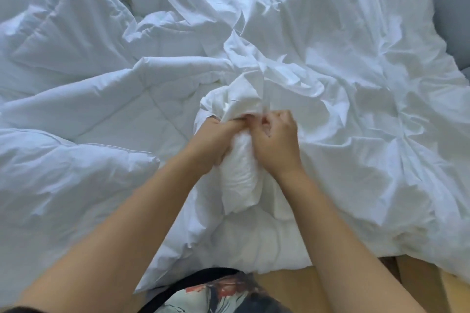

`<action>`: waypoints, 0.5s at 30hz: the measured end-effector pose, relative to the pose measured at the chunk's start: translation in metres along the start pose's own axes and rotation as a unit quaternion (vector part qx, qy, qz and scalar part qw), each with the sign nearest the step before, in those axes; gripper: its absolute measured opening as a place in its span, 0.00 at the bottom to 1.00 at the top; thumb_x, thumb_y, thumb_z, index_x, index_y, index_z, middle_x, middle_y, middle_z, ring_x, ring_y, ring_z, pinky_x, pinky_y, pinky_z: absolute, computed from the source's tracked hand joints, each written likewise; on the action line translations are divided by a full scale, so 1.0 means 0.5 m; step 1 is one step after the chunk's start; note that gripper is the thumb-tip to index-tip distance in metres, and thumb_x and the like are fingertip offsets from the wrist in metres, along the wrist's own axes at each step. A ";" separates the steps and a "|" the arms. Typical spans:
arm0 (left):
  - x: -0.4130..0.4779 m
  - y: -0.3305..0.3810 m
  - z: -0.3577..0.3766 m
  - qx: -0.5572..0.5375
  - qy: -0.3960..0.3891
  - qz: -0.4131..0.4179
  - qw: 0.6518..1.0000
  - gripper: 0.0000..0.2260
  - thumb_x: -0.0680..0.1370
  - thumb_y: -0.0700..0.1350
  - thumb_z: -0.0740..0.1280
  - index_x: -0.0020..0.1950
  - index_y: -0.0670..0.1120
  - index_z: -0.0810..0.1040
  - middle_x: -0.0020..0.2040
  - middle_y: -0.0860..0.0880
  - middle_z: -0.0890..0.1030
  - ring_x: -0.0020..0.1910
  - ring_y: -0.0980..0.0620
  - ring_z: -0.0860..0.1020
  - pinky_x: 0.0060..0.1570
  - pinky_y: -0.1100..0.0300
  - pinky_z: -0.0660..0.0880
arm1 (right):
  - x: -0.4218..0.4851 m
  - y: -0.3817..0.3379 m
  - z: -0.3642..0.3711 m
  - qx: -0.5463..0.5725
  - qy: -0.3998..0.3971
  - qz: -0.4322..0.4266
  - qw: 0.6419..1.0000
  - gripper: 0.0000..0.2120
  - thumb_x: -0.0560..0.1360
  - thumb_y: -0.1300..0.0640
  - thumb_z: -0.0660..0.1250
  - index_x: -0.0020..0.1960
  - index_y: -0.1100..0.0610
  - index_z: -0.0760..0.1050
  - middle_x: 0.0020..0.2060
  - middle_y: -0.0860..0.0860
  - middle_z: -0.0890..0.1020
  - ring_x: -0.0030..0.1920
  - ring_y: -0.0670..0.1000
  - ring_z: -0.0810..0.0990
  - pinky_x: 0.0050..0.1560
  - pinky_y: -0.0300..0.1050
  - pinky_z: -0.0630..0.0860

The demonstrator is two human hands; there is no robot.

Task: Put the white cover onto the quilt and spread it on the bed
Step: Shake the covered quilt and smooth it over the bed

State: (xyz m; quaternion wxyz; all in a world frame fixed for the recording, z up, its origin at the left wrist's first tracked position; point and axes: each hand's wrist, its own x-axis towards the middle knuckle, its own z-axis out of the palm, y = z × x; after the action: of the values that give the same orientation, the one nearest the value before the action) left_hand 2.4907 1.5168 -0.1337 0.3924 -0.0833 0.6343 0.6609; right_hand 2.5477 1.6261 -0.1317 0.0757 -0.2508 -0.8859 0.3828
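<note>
Bedding tussle: quilt corner meets its cover

Quilt (76,99), puffy and stitched in squares, sprawls over the left of the bed, which it hides; white cover (356,84), thin and heavily creased, lies crumpled to the right. At the near edge the two meet in a bunched roll (239,178) gripped by a person's left hand (216,140) and right hand (277,142), fingers (284,115) curled tight round the cloth. Done well, this step likely means pinning quilt corner inside cover corner before any shaking out
</note>
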 end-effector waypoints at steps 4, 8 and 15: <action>-0.008 0.008 -0.005 -0.108 -0.172 -0.003 0.979 0.09 0.71 0.37 0.68 0.51 0.43 0.80 0.46 0.46 0.84 0.48 0.49 0.82 0.50 0.56 0.80 | 0.012 0.008 -0.023 0.104 0.009 0.012 0.995 0.21 0.79 0.60 0.61 0.29 0.52 0.62 0.31 0.48 0.68 0.34 0.45 0.67 0.37 0.39 0.65; 0.002 0.003 -0.018 -0.104 -0.229 0.010 0.968 0.18 0.59 0.39 0.78 0.48 0.45 0.84 0.46 0.47 0.84 0.46 0.50 0.83 0.44 0.58 0.80 | 0.038 0.027 -0.049 0.054 0.006 -0.012 0.998 0.21 0.79 0.58 0.60 0.29 0.52 0.59 0.27 0.45 0.66 0.30 0.45 0.64 0.34 0.42 0.62; 0.003 0.008 -0.041 -0.198 -0.223 -0.070 0.952 0.29 0.48 0.49 0.83 0.48 0.44 0.86 0.46 0.42 0.84 0.43 0.46 0.83 0.42 0.54 0.81 | -0.003 0.018 -0.070 0.094 0.011 -0.105 0.990 0.18 0.75 0.59 0.59 0.30 0.50 0.55 0.27 0.44 0.61 0.28 0.43 0.63 0.30 0.33 0.60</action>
State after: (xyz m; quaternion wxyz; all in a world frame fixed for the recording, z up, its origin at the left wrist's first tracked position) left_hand 2.4794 1.4994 -0.1350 0.5443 -0.0540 0.3797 0.7461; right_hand 2.5639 1.6528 -0.1137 0.1480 -0.1523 -0.8665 0.4517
